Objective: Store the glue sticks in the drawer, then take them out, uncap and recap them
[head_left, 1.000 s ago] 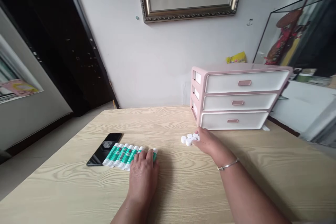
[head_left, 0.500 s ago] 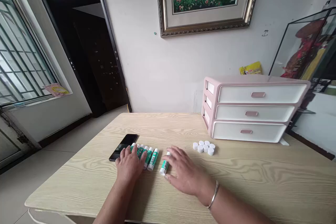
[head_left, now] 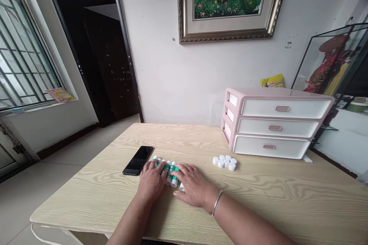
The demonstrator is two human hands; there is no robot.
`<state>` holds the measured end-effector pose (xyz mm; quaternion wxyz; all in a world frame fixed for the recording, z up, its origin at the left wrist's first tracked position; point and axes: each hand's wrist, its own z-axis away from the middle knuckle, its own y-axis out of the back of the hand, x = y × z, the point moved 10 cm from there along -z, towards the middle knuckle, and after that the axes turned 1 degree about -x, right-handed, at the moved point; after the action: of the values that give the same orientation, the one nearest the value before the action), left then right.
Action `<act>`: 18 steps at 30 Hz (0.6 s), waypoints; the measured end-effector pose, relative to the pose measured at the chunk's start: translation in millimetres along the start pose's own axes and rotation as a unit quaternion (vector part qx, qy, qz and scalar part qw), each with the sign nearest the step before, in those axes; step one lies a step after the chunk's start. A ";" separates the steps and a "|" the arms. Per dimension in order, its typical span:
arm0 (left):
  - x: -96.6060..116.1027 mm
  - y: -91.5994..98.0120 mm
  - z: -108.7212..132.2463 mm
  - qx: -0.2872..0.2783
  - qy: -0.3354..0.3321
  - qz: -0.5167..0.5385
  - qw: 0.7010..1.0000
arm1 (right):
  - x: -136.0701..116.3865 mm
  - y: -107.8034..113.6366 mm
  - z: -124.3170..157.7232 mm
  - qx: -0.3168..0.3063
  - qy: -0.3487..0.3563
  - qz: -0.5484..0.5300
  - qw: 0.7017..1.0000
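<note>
Several green-and-white glue sticks point(head_left: 174, 180) lie side by side in a row on the wooden table. My left hand point(head_left: 151, 182) rests over the left part of the row, fingers stretched forward across the tubes and hiding some of them. On the other side, my right hand point(head_left: 195, 187) reaches in with spread fingers, its fingertips at the rightmost tubes. Beneath it, the white end of one more glue stick point(head_left: 181, 187) peeks out, the rest covered. Neither hand grips anything. A cluster of several white caps point(head_left: 221, 164) sits to the right of my right hand.
A black phone point(head_left: 138, 160) lies just left of the row. At the table's point(head_left: 94, 195) back right stands a pink-and-white drawer unit point(head_left: 276, 128), with a yellow packet point(head_left: 273, 81) behind its top. The wall with a framed picture point(head_left: 227, 36) rises behind.
My hands have come closer together. The lone glue stick that lay apart under my right hand is now near the row's right end. The row lies farther from the phone.
</note>
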<state>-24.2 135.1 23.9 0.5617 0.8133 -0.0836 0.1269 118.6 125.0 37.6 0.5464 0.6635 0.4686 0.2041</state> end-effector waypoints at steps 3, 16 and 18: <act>10.1 2.9 3.5 0.022 -0.058 0.019 0.998 | 13.6 2.9 7.9 0.043 -0.036 -0.016 0.998; 71.8 -1.2 31.0 -0.068 -0.196 0.189 0.960 | 80.3 20.3 33.0 0.147 -0.104 -0.248 0.952; 79.1 -3.5 32.4 -0.075 -0.212 0.202 0.953 | 83.6 22.1 35.1 0.155 -0.117 -0.274 0.942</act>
<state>55.8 106.6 33.6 0.5531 0.7429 -0.3729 0.0558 194.9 177.7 26.5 0.5226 0.6050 0.5909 -0.1079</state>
